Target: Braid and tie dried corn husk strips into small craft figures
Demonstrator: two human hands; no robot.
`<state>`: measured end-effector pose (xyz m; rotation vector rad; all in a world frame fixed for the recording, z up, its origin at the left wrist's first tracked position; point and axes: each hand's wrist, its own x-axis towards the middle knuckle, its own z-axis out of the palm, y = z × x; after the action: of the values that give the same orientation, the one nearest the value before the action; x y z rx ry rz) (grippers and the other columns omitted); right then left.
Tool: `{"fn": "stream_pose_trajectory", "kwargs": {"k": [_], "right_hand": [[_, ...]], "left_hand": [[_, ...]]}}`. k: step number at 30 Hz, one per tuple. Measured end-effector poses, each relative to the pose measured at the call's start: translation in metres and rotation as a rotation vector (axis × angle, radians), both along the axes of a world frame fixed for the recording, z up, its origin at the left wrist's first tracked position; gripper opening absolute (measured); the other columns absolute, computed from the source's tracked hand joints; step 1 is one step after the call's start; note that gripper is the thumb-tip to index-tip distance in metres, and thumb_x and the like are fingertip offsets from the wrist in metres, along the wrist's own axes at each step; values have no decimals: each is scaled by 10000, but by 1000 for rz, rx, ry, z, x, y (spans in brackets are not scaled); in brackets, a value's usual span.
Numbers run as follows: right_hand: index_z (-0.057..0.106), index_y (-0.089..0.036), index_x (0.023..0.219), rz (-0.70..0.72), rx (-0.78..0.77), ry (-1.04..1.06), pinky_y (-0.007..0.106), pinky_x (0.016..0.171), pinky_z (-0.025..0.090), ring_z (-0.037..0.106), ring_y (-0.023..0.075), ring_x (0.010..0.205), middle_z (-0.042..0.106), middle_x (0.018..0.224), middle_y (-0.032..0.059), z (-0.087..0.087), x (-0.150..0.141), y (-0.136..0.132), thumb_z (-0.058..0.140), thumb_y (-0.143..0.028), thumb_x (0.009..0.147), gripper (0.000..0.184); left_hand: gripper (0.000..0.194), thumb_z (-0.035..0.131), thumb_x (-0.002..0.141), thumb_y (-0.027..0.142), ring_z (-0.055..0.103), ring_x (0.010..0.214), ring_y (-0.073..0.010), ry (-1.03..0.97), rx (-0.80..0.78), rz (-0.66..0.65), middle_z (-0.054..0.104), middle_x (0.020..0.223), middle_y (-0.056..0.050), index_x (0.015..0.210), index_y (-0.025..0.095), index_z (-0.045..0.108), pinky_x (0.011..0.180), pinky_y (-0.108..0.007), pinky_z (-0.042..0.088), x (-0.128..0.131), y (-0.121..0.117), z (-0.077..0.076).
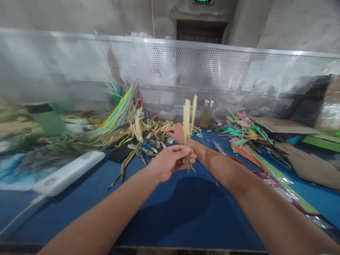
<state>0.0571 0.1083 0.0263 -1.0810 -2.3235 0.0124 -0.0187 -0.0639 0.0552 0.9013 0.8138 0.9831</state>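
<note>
Head view: left hand [172, 159] pinches strips [187, 118] before the husk pile [156, 126], whose tangle could snag the narrowly parted right hand [178, 133].

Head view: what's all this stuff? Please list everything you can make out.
Table: one, blue, foreground
Held strips: a few, pale yellow, centre
Loose strips: many, pale, rear centre
Strand bundle: one, multicoloured, rear left
Tangled fibres: many, grey-green, left
Container: one, green, far left
Corded device: one, white, left
Jar: one, yellowish, rear centre
Blade: one, silver, right of centre
Scraps: many, pink and teal, right
Cardboard: several, brown, right
Perforated screen: one, grey, behind table
Lit sign: one, green, top
Left hand: one, bare, holding strips
Right hand: one, bare, near loose strips
</note>
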Motion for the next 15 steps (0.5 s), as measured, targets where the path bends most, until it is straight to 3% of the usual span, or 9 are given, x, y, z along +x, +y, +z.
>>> {"fn": "stream_pose_trajectory", "kwargs": {"k": [7, 15], "right_hand": [[740, -254, 940, 92, 145, -185, 339, 861, 357, 541, 213, 943, 701, 944, 43, -2, -28, 10, 574, -322, 810, 221], [734, -242, 959, 69, 53, -124, 332, 917, 342, 514, 204, 1008, 684, 991, 46, -11, -36, 10, 526, -190, 737, 309]], "left_hand": [[96, 691, 751, 223, 658, 638, -121, -42, -21, -100, 699, 724, -38, 766, 134, 659, 698, -275, 528, 5, -9, -1], [180, 747, 687, 268, 665, 672, -133, -29, 8, -205, 705, 719, -63, 763, 123, 672, 733, -278, 513, 6, -9, -4]]}}
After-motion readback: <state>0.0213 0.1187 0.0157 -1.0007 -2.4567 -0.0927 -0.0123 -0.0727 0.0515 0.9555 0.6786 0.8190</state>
